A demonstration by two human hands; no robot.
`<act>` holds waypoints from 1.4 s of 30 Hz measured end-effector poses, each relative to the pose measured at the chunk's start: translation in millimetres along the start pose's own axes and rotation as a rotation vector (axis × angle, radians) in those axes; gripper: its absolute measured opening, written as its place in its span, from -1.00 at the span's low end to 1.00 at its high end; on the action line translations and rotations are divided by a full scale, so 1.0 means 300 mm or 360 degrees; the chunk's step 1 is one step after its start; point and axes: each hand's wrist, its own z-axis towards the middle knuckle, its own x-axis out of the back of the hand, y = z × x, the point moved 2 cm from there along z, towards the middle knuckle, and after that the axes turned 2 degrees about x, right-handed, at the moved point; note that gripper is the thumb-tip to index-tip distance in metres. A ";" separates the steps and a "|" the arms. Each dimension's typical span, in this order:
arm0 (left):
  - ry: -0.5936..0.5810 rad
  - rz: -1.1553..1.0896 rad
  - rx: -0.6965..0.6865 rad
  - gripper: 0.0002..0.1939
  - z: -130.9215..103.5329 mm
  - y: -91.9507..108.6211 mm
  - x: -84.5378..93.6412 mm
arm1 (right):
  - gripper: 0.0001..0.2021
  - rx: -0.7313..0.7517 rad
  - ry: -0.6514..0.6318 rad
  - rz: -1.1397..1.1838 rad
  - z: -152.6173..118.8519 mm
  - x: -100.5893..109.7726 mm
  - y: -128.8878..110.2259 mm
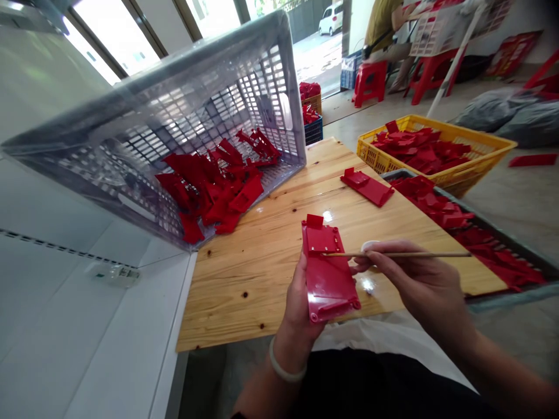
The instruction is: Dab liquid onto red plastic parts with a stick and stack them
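Observation:
My left hand point(298, 294) grips a red plastic panel point(331, 279) from its left side and underneath, tilted above the front of the wooden table. A raised tab stands at the panel's far end, and small pale spots show along a seam. Between the thumb and fingers of my right hand point(414, 279) is a thin wooden stick point(423, 254), its tip touching the panel near that seam. Partly behind my right fingers sits a small white round thing point(370, 245), perhaps a cap or small dish. Another red panel point(367, 187) lies farther back on the table.
A grey crate point(279, 70) tipped on its side holds red parts point(218, 186) at the left. Right of the table point(244, 273) stand a yellow basket point(489, 145) and a dark crate point(502, 244), both filled with red pieces. Farther back, a person point(384, 26) sits near red stools point(370, 81).

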 end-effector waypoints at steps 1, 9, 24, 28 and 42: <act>0.0029 -0.0018 -0.0010 -0.38 -0.001 0.001 -0.001 | -0.87 0.0002 0.0007 -0.0005 -0.001 0.000 0.001; 0.0063 0.0055 -0.0135 -0.38 -0.004 -0.013 0.001 | -0.92 0.0092 -0.0032 -0.0151 -0.017 0.005 -0.016; 0.0119 0.0165 -0.0348 -0.40 0.014 -0.043 0.039 | -0.68 0.0961 -0.0394 -0.0627 -0.012 -0.022 -0.066; 0.0143 0.0224 -0.0374 -0.32 0.018 -0.043 0.042 | -0.65 0.0986 -0.0383 -0.0656 -0.014 -0.014 -0.070; 0.0065 0.0407 -0.0341 -0.28 0.094 -0.011 0.043 | -0.67 0.1178 -0.0226 -0.0650 0.019 0.027 -0.034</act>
